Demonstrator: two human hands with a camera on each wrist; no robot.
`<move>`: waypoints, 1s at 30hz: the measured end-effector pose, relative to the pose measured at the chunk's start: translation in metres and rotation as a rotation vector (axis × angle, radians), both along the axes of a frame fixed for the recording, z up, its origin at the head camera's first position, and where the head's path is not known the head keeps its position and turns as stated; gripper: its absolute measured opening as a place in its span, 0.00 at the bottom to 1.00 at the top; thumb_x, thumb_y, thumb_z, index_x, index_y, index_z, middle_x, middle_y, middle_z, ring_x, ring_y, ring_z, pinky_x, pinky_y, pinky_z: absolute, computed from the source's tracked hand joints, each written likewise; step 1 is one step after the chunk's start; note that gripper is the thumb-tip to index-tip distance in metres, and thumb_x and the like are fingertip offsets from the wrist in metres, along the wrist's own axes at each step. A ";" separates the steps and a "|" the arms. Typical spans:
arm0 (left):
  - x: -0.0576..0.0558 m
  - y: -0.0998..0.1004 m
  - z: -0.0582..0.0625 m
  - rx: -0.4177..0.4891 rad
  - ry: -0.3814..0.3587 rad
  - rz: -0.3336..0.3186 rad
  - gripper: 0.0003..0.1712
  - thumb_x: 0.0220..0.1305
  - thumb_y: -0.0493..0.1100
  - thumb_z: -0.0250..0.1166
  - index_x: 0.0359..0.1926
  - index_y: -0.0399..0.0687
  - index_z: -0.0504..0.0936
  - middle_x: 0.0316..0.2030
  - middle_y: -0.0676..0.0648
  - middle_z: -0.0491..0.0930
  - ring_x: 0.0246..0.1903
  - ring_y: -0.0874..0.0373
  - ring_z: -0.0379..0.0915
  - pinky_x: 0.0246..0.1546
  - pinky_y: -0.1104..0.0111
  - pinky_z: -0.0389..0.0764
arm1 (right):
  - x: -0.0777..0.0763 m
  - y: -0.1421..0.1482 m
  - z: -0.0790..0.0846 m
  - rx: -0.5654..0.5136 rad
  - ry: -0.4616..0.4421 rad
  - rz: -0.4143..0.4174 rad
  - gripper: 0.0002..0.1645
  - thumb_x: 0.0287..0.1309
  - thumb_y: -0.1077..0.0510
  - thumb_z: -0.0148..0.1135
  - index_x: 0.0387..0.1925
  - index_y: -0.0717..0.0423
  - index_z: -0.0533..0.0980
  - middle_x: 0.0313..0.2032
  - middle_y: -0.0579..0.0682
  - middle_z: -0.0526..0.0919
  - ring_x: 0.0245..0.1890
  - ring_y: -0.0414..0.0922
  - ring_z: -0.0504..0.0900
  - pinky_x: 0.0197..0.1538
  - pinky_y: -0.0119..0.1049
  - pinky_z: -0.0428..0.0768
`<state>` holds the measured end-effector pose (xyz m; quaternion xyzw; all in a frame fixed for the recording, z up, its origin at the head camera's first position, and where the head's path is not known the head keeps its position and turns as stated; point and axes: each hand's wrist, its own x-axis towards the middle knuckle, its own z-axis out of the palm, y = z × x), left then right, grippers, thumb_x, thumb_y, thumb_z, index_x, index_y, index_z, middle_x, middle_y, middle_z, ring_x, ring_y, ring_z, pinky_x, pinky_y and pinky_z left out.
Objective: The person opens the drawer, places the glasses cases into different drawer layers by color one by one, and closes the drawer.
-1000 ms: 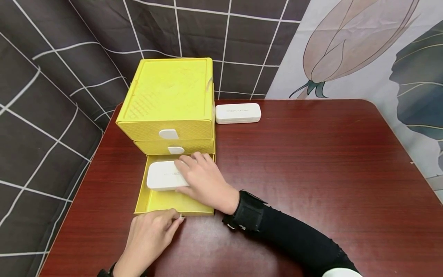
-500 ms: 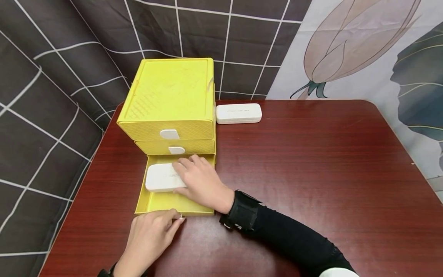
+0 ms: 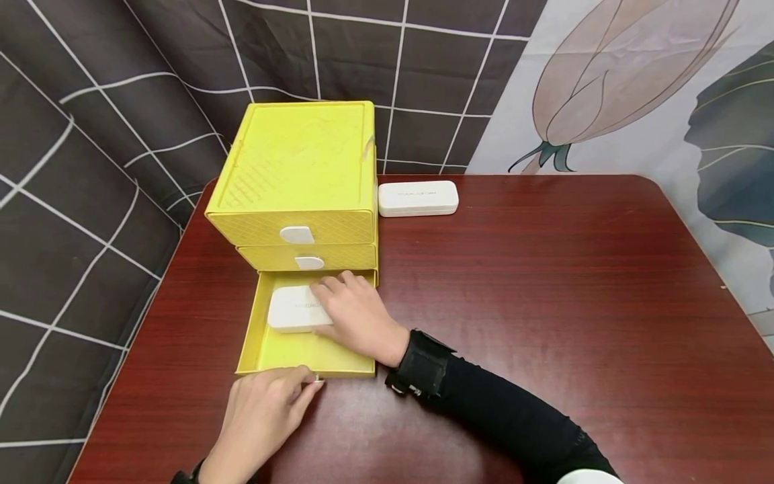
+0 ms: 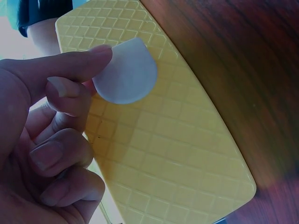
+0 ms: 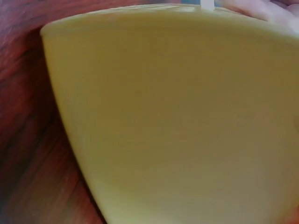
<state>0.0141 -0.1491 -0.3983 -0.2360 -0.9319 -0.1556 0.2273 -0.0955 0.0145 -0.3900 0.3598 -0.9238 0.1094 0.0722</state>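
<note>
In the head view, my right hand (image 3: 360, 318) reaches into the pulled-out bottom drawer (image 3: 338, 361) and grips the right end of a white rounded case (image 3: 295, 310). The fingers lie over its far side and the thumb is at its near side. Faint lettering shows on the lid. My left hand (image 3: 261, 410) is at the drawer's front. In the left wrist view, its thumb and index finger pinch the white pull tab (image 4: 127, 72), while the other fingers curl beside the yellow front. A yellow drawer wall (image 5: 168, 112) fills most of the right wrist view, hiding the right hand.
The yellow drawer unit (image 3: 296, 158) stands at the table's back left, its two upper drawers closed. A second white case (image 3: 418, 198) lies against its right side. A dark checked curtain (image 3: 435, 81) hangs behind. Reddish wood table (image 3: 544, 282) extends to the right.
My right hand first moves the case slightly left and nearer, then back right, and it now sits lower in the drawer. The left hand stays on the tab.
</note>
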 end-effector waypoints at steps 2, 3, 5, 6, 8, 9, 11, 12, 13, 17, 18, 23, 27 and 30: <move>0.000 0.000 0.000 0.000 -0.002 0.000 0.10 0.42 0.46 0.72 0.20 0.63 0.76 0.17 0.66 0.72 0.16 0.69 0.67 0.12 0.74 0.62 | -0.001 0.000 -0.002 0.001 -0.004 -0.003 0.41 0.47 0.37 0.65 0.59 0.54 0.71 0.53 0.50 0.76 0.48 0.47 0.71 0.52 0.39 0.69; 0.000 0.000 0.000 0.001 -0.002 0.000 0.10 0.42 0.46 0.72 0.20 0.63 0.76 0.17 0.66 0.72 0.16 0.68 0.67 0.12 0.74 0.62 | -0.001 0.000 -0.002 0.002 -0.007 -0.005 0.41 0.47 0.37 0.65 0.59 0.55 0.71 0.53 0.50 0.76 0.48 0.47 0.71 0.52 0.40 0.70; 0.000 0.001 0.000 0.000 -0.004 0.002 0.10 0.42 0.46 0.72 0.20 0.63 0.76 0.17 0.66 0.72 0.16 0.68 0.67 0.12 0.74 0.62 | -0.003 0.000 -0.003 0.006 -0.018 -0.009 0.41 0.47 0.37 0.65 0.59 0.54 0.71 0.53 0.50 0.76 0.48 0.47 0.71 0.52 0.40 0.70; 0.000 0.001 0.000 -0.001 -0.005 0.004 0.10 0.42 0.46 0.72 0.20 0.63 0.76 0.17 0.66 0.72 0.16 0.68 0.67 0.12 0.74 0.62 | -0.003 0.000 -0.004 0.008 -0.024 -0.011 0.41 0.47 0.37 0.65 0.59 0.54 0.71 0.53 0.50 0.76 0.49 0.47 0.71 0.53 0.40 0.70; 0.000 0.001 0.001 -0.003 -0.008 0.008 0.11 0.42 0.46 0.72 0.20 0.63 0.76 0.17 0.66 0.72 0.16 0.69 0.67 0.12 0.74 0.62 | -0.003 -0.001 -0.005 0.015 -0.031 -0.013 0.41 0.47 0.37 0.65 0.59 0.54 0.71 0.53 0.50 0.76 0.49 0.47 0.71 0.53 0.41 0.70; 0.000 0.001 0.001 -0.004 -0.010 0.010 0.11 0.42 0.46 0.72 0.20 0.63 0.76 0.17 0.66 0.72 0.16 0.69 0.67 0.12 0.74 0.62 | -0.004 -0.001 -0.005 0.017 -0.032 -0.013 0.41 0.47 0.37 0.65 0.59 0.54 0.71 0.53 0.50 0.76 0.49 0.48 0.71 0.53 0.41 0.70; 0.000 0.001 0.001 -0.007 -0.013 0.013 0.11 0.42 0.46 0.72 0.20 0.63 0.76 0.17 0.66 0.72 0.16 0.69 0.67 0.12 0.74 0.62 | -0.003 -0.002 -0.006 0.022 -0.031 -0.013 0.40 0.47 0.38 0.65 0.59 0.54 0.71 0.53 0.50 0.76 0.49 0.48 0.71 0.53 0.41 0.70; 0.000 0.001 0.001 -0.008 -0.013 0.012 0.11 0.42 0.46 0.72 0.20 0.63 0.76 0.17 0.66 0.72 0.16 0.69 0.67 0.12 0.74 0.62 | -0.003 -0.002 -0.006 0.025 -0.029 -0.012 0.40 0.47 0.38 0.65 0.58 0.54 0.71 0.53 0.50 0.76 0.49 0.48 0.71 0.53 0.41 0.70; 0.000 0.001 0.001 -0.008 -0.013 0.012 0.11 0.42 0.46 0.73 0.20 0.63 0.76 0.17 0.66 0.72 0.16 0.69 0.67 0.12 0.75 0.62 | -0.003 -0.002 -0.006 0.029 -0.027 -0.011 0.40 0.47 0.38 0.65 0.58 0.54 0.71 0.53 0.51 0.76 0.49 0.48 0.71 0.53 0.42 0.70; 0.000 0.001 0.001 -0.009 -0.015 0.010 0.11 0.41 0.46 0.73 0.20 0.63 0.76 0.17 0.66 0.72 0.15 0.69 0.67 0.12 0.75 0.61 | 0.001 -0.001 -0.004 0.050 -0.019 -0.009 0.38 0.48 0.39 0.65 0.58 0.53 0.70 0.56 0.52 0.73 0.53 0.49 0.71 0.56 0.44 0.69; 0.000 0.001 0.001 -0.008 -0.016 0.010 0.11 0.41 0.46 0.73 0.20 0.63 0.76 0.17 0.66 0.72 0.15 0.69 0.66 0.12 0.75 0.61 | 0.002 -0.001 -0.003 0.052 -0.015 -0.005 0.38 0.48 0.39 0.65 0.58 0.53 0.70 0.57 0.52 0.73 0.54 0.49 0.71 0.56 0.44 0.68; 0.000 0.001 0.000 -0.002 -0.010 0.009 0.11 0.42 0.46 0.72 0.20 0.63 0.76 0.16 0.67 0.70 0.15 0.71 0.65 0.12 0.75 0.61 | 0.010 0.003 0.002 0.053 0.054 0.055 0.29 0.56 0.45 0.60 0.57 0.51 0.73 0.59 0.49 0.72 0.58 0.48 0.70 0.58 0.45 0.67; 0.000 0.001 -0.001 0.003 -0.002 0.007 0.11 0.42 0.46 0.71 0.20 0.63 0.75 0.16 0.67 0.68 0.15 0.72 0.62 0.12 0.76 0.60 | 0.019 0.005 0.004 0.030 0.132 0.107 0.17 0.59 0.54 0.53 0.50 0.48 0.78 0.54 0.44 0.77 0.54 0.44 0.73 0.51 0.39 0.72; 0.000 0.000 -0.001 0.004 -0.005 0.008 0.11 0.42 0.46 0.71 0.20 0.63 0.75 0.15 0.68 0.67 0.15 0.73 0.60 0.13 0.76 0.59 | 0.023 0.004 0.003 0.043 0.160 0.112 0.15 0.59 0.58 0.51 0.44 0.45 0.80 0.51 0.42 0.78 0.48 0.42 0.74 0.43 0.35 0.72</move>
